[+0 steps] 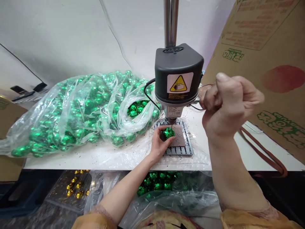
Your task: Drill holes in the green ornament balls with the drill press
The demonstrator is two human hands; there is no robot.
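Note:
Under the bit of a small drill press (179, 71), my left hand (159, 143) grips a shiny green ball (169, 132) between thumb and fingers. The thin bit reaches down to the ball; whether it has entered cannot be made out. Beneath lies a brown pad (181, 140) on the slotted grey base plate (190, 149). My right hand (230, 103) is closed in a fist at the right side of the drill head, around the feed lever (196, 101), of which only a short piece shows.
A large clear bag of green balls (78, 108) fills the table's left side, its mouth facing the drill press. Below the front edge sit more green balls (157, 183) in plastic and gold balls (77, 184). A cardboard box (267, 63) stands at right, near a brown strap (264, 156).

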